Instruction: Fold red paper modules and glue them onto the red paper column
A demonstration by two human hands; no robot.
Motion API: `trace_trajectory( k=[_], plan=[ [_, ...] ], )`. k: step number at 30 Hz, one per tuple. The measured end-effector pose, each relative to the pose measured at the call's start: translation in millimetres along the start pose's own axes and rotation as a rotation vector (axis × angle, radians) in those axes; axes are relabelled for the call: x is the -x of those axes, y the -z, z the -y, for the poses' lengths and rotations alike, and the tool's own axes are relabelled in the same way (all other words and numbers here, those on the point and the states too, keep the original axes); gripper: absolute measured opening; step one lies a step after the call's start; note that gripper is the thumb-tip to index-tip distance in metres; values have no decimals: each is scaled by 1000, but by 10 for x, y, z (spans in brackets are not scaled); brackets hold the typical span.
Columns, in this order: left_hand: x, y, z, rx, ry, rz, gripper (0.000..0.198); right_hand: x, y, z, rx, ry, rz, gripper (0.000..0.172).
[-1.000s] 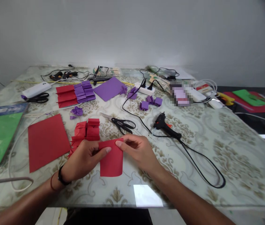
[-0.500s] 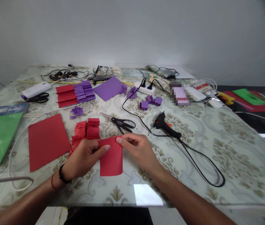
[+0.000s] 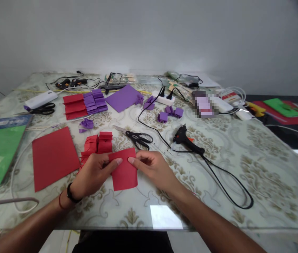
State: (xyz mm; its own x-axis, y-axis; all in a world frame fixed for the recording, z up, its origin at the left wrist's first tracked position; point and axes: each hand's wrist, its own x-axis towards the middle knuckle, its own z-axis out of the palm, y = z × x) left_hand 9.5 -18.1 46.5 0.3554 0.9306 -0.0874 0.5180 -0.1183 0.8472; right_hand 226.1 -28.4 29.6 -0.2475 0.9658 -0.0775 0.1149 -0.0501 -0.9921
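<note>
Head view: at the lower centre of the frame, a small rectangular piece of smooth red paper is held up in front of the person, above a patterned, glossy-topped counter. The left hand, with a black band and a thin red cord at its wrist, pinches the paper by its left side; its grip is closed, thumb on the near face and fingers behind. The right hand pinches the right side likewise, thumb on the near face, its other fingers curled and partly hidden. The two thumb tips lie near each other, slightly apart, below the top edge, while the lower part of the paper hangs free.

Just beyond the left hand, left of centre, lie folded red paper pieces, partly covered by that hand. Further left is a large flat red paper sheet, and at the left edge a bright green paper pack in clear plastic. Black-handled metal scissors lie near the centre, past the held piece. Right of centre rests a black glue gun, its black cable looping toward the lower right. In the upper middle are a flat purple paper sheet and a white power strip with black plugs in it.
</note>
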Motion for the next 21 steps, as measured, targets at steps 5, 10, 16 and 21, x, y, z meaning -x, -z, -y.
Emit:
trace_trajectory(
  k=[5, 10, 16, 21],
  plan=[
    [-13, 0, 27, 18, -3, 12, 53, -9, 10, -23, 6, -20, 15, 50],
    [-30, -5, 60, 42, 26, -30, 51, -19, 27, -38, 27, -68, 39, 53],
    [-56, -11, 131, 113, 16, -63, 49, -35, 18, -47, 40, -78, 84, 58],
    [-71, -8, 145, 222, 79, -3, 44, -45, 26, -52, 90, -73, 56, 63]
  ],
)
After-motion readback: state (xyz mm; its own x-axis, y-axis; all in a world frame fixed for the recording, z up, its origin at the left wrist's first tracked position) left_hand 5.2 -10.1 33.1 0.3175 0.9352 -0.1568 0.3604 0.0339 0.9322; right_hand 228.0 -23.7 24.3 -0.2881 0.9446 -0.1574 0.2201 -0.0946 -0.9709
